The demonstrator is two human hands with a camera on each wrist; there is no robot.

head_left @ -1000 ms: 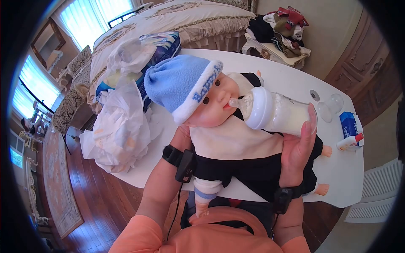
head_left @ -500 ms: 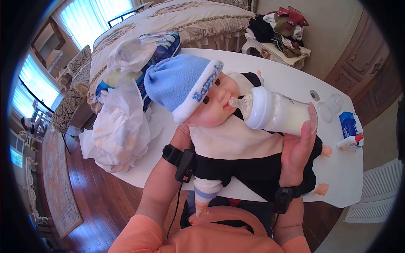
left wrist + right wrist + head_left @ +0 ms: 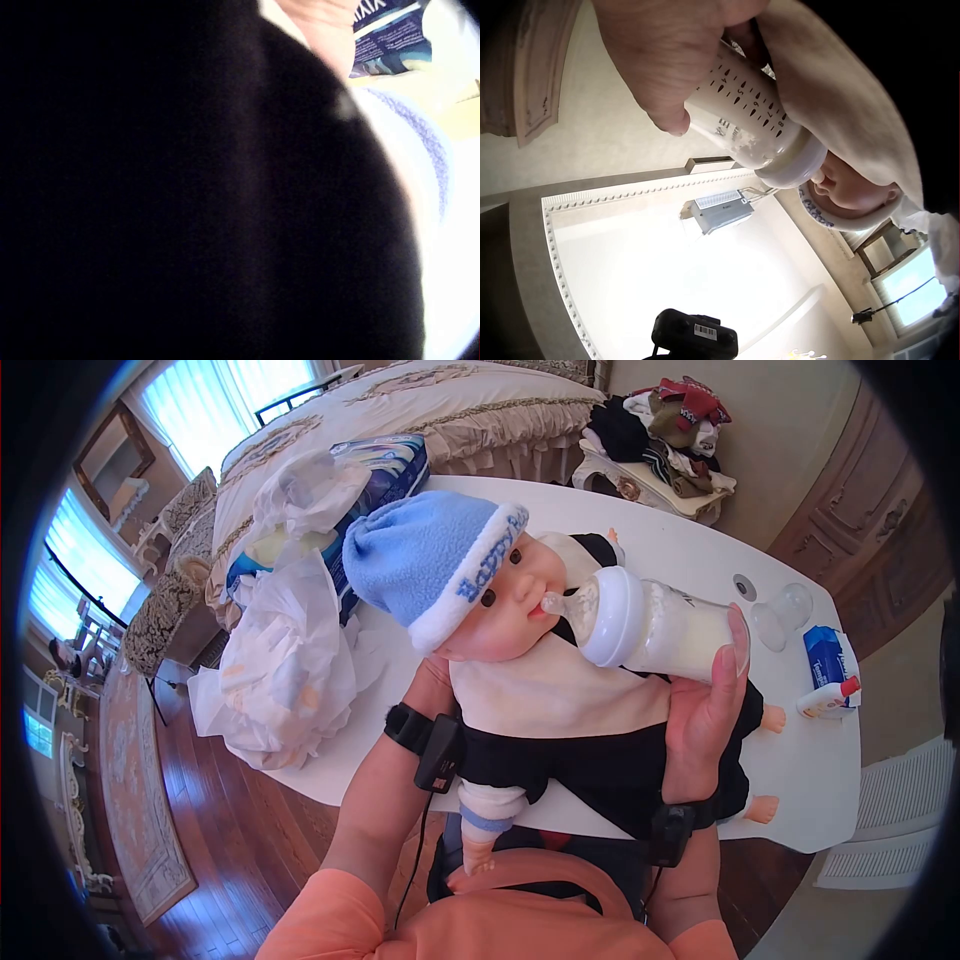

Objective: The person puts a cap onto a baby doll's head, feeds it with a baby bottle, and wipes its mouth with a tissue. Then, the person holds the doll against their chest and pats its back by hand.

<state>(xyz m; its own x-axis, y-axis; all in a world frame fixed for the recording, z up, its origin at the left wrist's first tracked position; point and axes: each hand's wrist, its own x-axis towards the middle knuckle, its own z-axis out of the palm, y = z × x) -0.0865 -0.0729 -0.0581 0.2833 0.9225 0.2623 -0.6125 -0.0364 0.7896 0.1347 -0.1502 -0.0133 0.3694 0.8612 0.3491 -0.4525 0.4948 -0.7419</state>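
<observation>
The right hand (image 3: 700, 725) is wrapped round the base of a baby bottle (image 3: 655, 628), fingers curled up its far side, and tips it so the teat meets the mouth of the baby doll (image 3: 520, 650); held at that slant, the milk appears to run toward the teat end. The right wrist view shows the same grip from below, the bottle's measuring marks (image 3: 742, 112) facing the camera and the collar pressed close to the doll's face.

The doll sits propped above the near edge of the white table (image 3: 690, 540), head raised in its blue fleece hat (image 3: 425, 560), which suits feeding. The left hand (image 3: 432, 680) is tucked behind the doll's neck and back, seemingly bearing its weight; whether its fingers are curled or flat cannot be told, and the left wrist view is almost wholly dark cloth.

On the table lie a crumpled white plastic bag (image 3: 285, 660), a blue nappy pack (image 3: 385, 470), the bottle's clear cap (image 3: 785, 610) and a small blue tissue packet (image 3: 825, 655), all set well aside from the doll
</observation>
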